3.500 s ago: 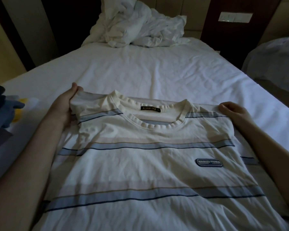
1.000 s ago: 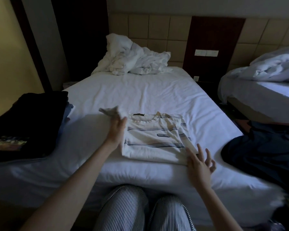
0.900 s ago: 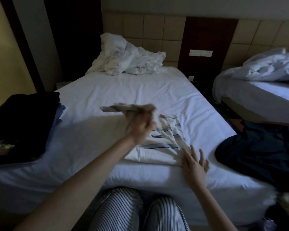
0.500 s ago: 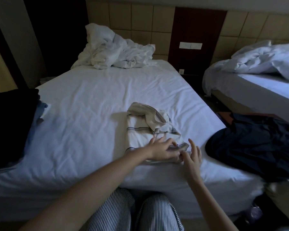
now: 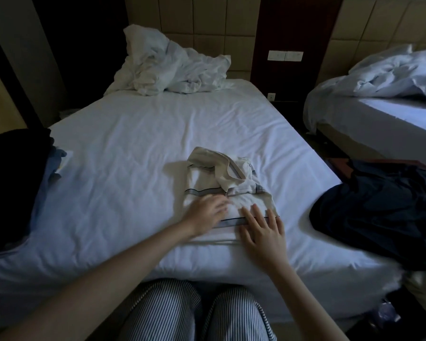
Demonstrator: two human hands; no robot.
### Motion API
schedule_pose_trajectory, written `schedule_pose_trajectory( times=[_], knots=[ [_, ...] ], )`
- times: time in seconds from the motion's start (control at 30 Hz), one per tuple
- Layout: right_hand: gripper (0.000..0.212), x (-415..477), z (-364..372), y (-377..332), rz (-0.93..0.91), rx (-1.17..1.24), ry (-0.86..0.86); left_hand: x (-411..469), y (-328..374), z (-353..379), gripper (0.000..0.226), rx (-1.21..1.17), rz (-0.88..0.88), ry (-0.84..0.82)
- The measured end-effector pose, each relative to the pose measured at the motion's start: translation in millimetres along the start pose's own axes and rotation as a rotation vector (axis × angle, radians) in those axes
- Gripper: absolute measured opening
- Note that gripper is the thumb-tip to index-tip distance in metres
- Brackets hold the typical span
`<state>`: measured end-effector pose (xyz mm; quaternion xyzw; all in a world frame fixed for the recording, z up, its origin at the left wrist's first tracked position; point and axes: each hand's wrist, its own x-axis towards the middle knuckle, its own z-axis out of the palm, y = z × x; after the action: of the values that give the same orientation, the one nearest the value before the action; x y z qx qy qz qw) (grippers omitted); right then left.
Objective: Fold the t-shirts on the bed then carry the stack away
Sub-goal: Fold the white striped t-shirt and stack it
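Two knees in striped trousers [image 5: 162,313] stand against the near edge of the bed [image 5: 133,148]. Just beyond that edge both hands lie on the folded t-shirt [image 5: 221,178]. The right hand [image 5: 263,230] is spread flat, palm down, on the shirt's near right corner, with its heel on the sheet. The left hand [image 5: 205,211] is blurred, its fingers stretched out over the shirt's near left part. Half a second ago the left fingertips met the right hand at that near right corner; now the two hands are apart, side by side. A second ago the shirt was a wider rectangle with one sleeve lifted; now it is a narrow upright bundle.

The t-shirt is cream with thin blue and dark stripes, and a loose sleeve and the collar lie rumpled across its far half. It sits in the bed's near half, right of centre. Bare white sheet lies open to its left and beyond it. A dark pile of clothes [image 5: 12,180] covers the bed's left edge, and a dark garment [image 5: 379,212] hangs over the right corner, near the shirt but not touching it. Crumpled white bedding [image 5: 172,67] is heaped at the headboard, and a second bed [image 5: 379,119] stands across a narrow gap on the right
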<state>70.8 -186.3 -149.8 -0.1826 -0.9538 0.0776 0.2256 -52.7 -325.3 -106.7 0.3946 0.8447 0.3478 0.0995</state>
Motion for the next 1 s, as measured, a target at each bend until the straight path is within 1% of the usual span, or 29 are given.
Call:
schedule_pose_trajectory(
  times=[0.03, 0.07, 0.1, 0.13, 0.17, 0.2, 0.27, 0.3, 0.33, 0.37, 0.4, 0.47, 0.5, 0.53, 0.57, 0.63, 0.67, 0.73, 0.77, 0.8, 0.83, 0.87, 0.9, 0.93, 1.0],
  knots=[
    [0.050, 0, 0, -1, -0.002, 0.003, 0.008, 5, 3, -3, 0.049, -0.125, -0.028, 0.136],
    [0.050, -1, -1, -2, -0.008, 0.011, 0.007, 10, 8, -8, 0.033, -0.129, -0.058, 0.263],
    [0.049, -1, -2, -2, -0.010, 0.024, 0.008, 18, 12, -13, 0.027, -0.041, -0.048, 0.347],
    [0.049, -2, -2, -2, -0.008, 0.038, 0.013, 27, 16, -20, 0.032, 0.063, -0.004, 0.368],
    [0.049, -1, -2, -1, -0.008, 0.047, 0.021, 37, 22, -27, 0.041, 0.149, 0.047, 0.330],
    [0.049, -1, -3, -1, -0.009, 0.054, 0.028, 46, 28, -33, 0.049, 0.200, 0.046, 0.257],
    [0.049, 0, -3, -1, -0.011, 0.068, 0.038, 67, 34, -43, 0.053, 0.225, -0.049, 0.091],
    [0.048, 0, -3, 0, -0.011, 0.073, 0.038, 76, 34, -44, 0.048, 0.232, -0.080, 0.027],
    [0.048, 0, -4, -1, -0.010, 0.075, 0.034, 82, 36, -45, 0.038, 0.262, -0.084, -0.021],
    [0.048, 1, -5, -1, -0.009, 0.074, 0.032, 88, 36, -45, 0.027, 0.299, -0.069, -0.047],
    [0.048, 1, -5, -1, -0.009, 0.071, 0.029, 92, 36, -45, 0.020, 0.325, -0.060, -0.069],
    [0.048, 2, -6, -1, -0.008, 0.068, 0.021, 99, 40, -47, 0.029, 0.305, -0.093, -0.078],
    [0.048, 2, -6, -1, -0.009, 0.067, 0.019, 104, 43, -50, 0.031, 0.228, -0.154, -0.046],
    [0.048, 2, -5, -1, -0.008, 0.068, 0.017, 113, 45, -53, 0.031, 0.091, -0.227, 0.014],
    [0.048, 2, -6, -1, -0.008, 0.069, 0.017, 124, 48, -57, 0.029, -0.102, -0.289, 0.089],
    [0.046, 2, -7, -3, -0.014, 0.072, 0.024, 151, 54, -63, 0.024, -0.472, -0.337, 0.211],
    [0.045, 2, -7, -3, -0.021, 0.074, 0.035, 165, 56, -65, 0.021, -0.572, -0.321, 0.241],
    [0.043, 2, -6, -3, -0.031, 0.076, 0.054, 185, 62, -68, 0.014, -0.612, -0.277, 0.233],
    [0.043, 2, -6, -3, -0.033, 0.079, 0.062, 189, 67, -67, 0.010, -0.632, -0.255, 0.186],
    [0.044, 2, -5, -2, -0.037, 0.082, 0.075, 193, 71, -65, 0.021, -0.655, -0.241, 0.102],
    [0.044, 2, -4, -1, -0.041, 0.084, 0.087, 194, 73, -63, 0.041, -0.663, -0.233, -0.008],
    [0.045, 2, -3, 0, -0.046, 0.085, 0.097, 197, 71, -59, 0.056, -0.633, -0.214, -0.101],
    [0.045, 2, -2, 0, -0.047, 0.088, 0.103, 197, 69, -54, 0.062, -0.550, -0.176, -0.146],
    [0.045, 2, -1, 0, -0.049, 0.090, 0.114, 200, 62, -49, 0.060, -0.450, -0.120, -0.131],
    [0.045, 3, 0, 0, -0.052, 0.094, 0.128, 194, 53, -41, 0.042, -0.215, -0.013, 0.035]
  ],
)
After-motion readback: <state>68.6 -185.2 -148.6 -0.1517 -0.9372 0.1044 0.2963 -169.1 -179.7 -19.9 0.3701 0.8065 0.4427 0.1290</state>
